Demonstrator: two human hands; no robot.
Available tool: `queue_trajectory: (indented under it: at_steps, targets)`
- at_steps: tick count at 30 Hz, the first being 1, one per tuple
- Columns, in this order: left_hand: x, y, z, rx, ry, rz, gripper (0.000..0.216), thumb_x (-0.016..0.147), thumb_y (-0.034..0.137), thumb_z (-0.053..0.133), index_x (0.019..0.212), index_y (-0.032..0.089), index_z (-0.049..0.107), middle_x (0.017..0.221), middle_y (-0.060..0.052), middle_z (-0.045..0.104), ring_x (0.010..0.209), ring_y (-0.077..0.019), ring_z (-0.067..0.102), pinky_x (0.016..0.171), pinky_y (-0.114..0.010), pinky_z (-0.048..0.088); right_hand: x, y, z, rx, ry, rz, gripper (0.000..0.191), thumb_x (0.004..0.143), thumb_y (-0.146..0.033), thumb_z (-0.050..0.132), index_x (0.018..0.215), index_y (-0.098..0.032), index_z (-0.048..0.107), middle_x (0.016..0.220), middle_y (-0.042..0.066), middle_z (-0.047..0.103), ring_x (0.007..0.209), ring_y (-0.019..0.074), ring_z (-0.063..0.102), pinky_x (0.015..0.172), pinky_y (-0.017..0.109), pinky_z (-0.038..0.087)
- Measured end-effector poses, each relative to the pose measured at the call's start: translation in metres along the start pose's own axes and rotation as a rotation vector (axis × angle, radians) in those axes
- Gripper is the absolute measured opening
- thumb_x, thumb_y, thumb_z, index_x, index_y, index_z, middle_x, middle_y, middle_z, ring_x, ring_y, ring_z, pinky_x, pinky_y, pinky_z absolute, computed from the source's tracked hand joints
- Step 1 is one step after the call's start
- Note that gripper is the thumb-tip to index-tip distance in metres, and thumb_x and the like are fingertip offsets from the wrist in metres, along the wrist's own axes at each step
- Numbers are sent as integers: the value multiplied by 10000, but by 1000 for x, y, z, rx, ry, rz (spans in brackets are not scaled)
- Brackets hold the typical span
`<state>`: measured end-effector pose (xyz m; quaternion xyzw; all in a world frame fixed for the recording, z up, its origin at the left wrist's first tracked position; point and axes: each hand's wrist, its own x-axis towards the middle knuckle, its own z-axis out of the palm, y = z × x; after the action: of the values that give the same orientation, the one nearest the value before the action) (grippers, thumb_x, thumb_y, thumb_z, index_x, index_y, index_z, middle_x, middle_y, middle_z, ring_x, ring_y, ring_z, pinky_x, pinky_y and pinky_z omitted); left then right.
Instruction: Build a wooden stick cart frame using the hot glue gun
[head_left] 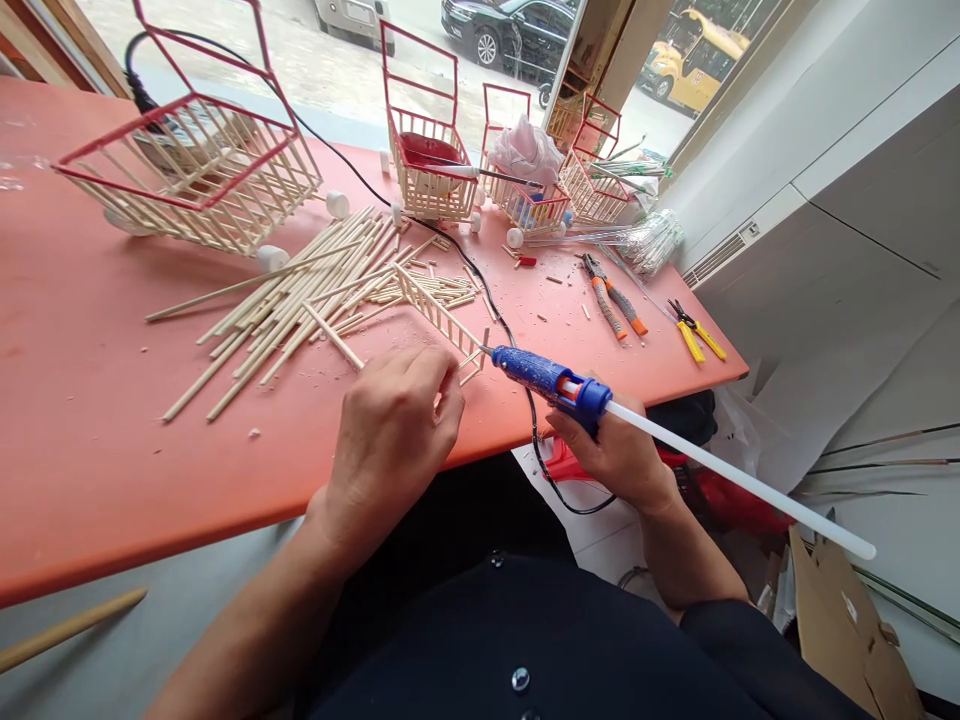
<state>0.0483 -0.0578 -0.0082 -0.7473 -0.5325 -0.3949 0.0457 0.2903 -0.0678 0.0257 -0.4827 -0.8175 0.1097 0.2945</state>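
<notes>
My right hand (619, 455) is wrapped round the handle of a blue glue gun (536, 370), and a long white glue stick (742, 485) sticks out of its back. The nozzle meets the near end of a small ladder-like wooden stick frame (442, 318) on the table. Beside that end, my left hand (401, 420) is closed, its thumb and fingers pinched at the frame; the exact contact is partly hidden. Loose wooden sticks (289, 295) lie in a pile beyond my left hand, with several short cut pieces (442, 290) next to them.
Red-rimmed miniature stick carts (202, 190) stand along the back of the pink table (150, 470). One holds a red bowl (429, 150), another crumpled white plastic (525, 150). Pliers (611, 295) and yellow-handled cutters (697, 332) lie on the right. A black cord (491, 290) crosses the table.
</notes>
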Motion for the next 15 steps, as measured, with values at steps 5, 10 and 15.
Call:
queue_trajectory:
  at_steps: [5, 10, 15]
  targets:
    - [0, -1, 1, 24, -13, 3, 177, 970, 117, 553, 832, 213, 610, 767, -21, 671, 765, -217, 652, 722, -325, 443, -4, 0, -3, -42, 32, -58, 257, 1042, -440, 626, 926, -212, 625, 765, 21, 700, 623, 173, 657, 578, 275, 506]
    - [1, 1, 1, 34, -24, 5, 181, 974, 121, 552, 831, 205, 625, 780, -33, 691, 771, -230, 665, 715, -340, 448, -7, 1, -3, -67, 15, -66, 239, 1038, -417, 634, 941, -198, 642, 783, 33, 708, 659, 181, 675, 613, 274, 520]
    - [1, 1, 0, 28, -20, 4, 171, 968, 113, 567, 836, 193, 641, 774, -29, 690, 762, -222, 662, 710, -338, 448, -4, 3, 2, -39, -8, -25, 267, 1039, -453, 620, 979, -196, 656, 819, 45, 721, 700, 195, 689, 638, 289, 531]
